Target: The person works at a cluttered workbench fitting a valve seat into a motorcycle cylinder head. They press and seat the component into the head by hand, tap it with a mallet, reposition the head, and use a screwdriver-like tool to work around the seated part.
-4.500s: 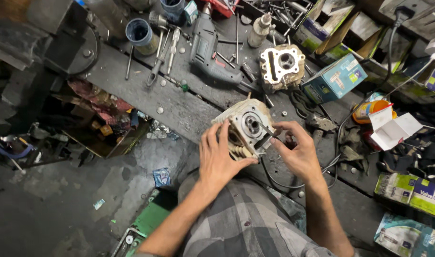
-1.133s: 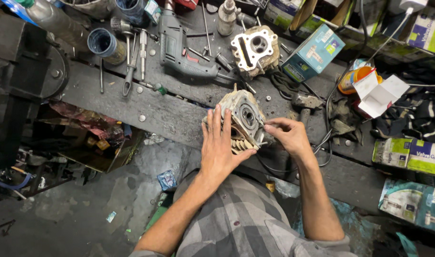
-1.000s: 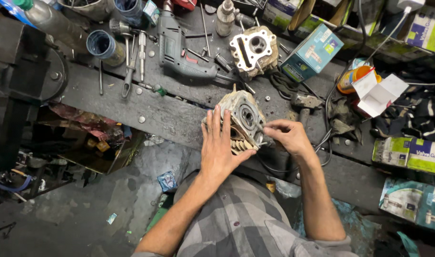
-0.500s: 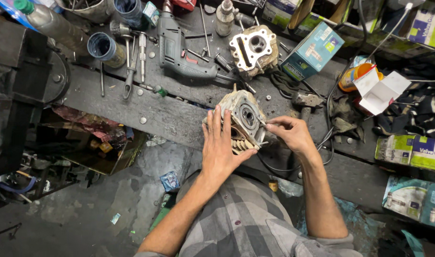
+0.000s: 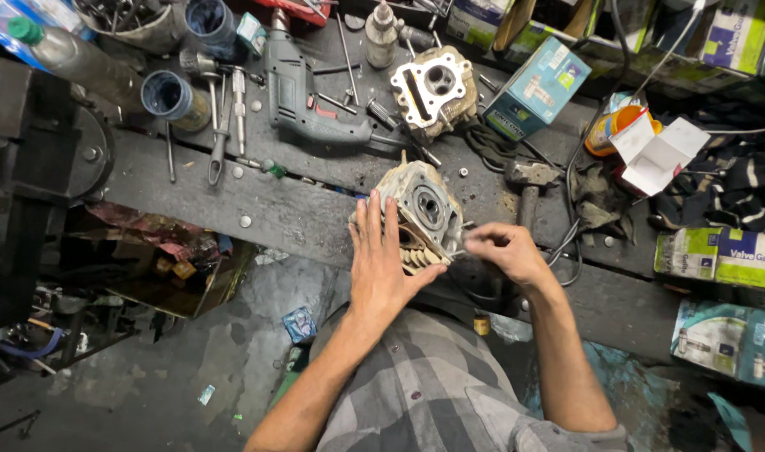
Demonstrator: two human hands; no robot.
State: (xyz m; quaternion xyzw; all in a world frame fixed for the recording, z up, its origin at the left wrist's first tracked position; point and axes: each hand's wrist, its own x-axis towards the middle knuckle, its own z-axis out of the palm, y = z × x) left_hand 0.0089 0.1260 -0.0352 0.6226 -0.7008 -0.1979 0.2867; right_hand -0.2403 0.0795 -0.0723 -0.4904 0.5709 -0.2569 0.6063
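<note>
At the dark workbench's (image 5: 232, 197) front edge sits a grimy, finned engine cylinder head (image 5: 422, 216), tilted. The left hand (image 5: 382, 264) lies flat against it, fingers spread; the right hand (image 5: 504, 251) pinches something small at its side.

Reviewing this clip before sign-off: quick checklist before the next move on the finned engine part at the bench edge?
1. Left hand steadies the finned engine part: ok, palm flat against its side.
2. Right hand grip at the part's lower right corner: ok, fingertips pinched there; what they pinch, cannot tell.
3. Part fully supported on the bench: cannot tell, it sits at the near edge.
4. Drill clear of both hands: ok.
5. Second engine part out of the way: ok, farther back.
</note>
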